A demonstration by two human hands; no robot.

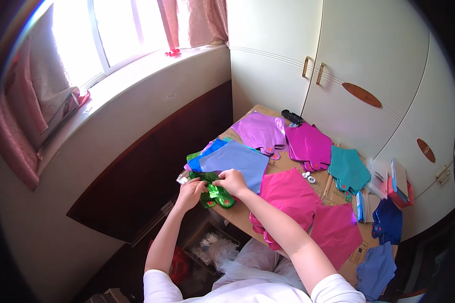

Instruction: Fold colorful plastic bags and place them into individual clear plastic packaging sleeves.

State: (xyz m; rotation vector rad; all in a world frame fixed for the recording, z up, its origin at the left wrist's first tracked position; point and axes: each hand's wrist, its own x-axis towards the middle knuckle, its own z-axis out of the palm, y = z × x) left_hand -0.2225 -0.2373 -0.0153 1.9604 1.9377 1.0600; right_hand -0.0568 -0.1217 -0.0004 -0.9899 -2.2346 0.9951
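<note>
A crumpled shiny green foil balloon (216, 194) lies at the near left corner of a cardboard work surface (288, 164). My left hand (190, 193) pinches its left side. My right hand (231, 182) grips its top edge, fingers curled over the foil. Just behind my hands lies a stack of flat foil balloons, with a periwinkle blue one (236, 160) on top and brighter blue and green ones under it.
Flat foil balloons cover the cardboard: purple (259, 131), magenta (308, 144), teal (349, 170), hot pink (293, 194) and dark blue (388, 219). Small boxes (398, 183) stand at the right. White cupboard doors (369, 65) rise behind. A window sill (151, 76) runs left.
</note>
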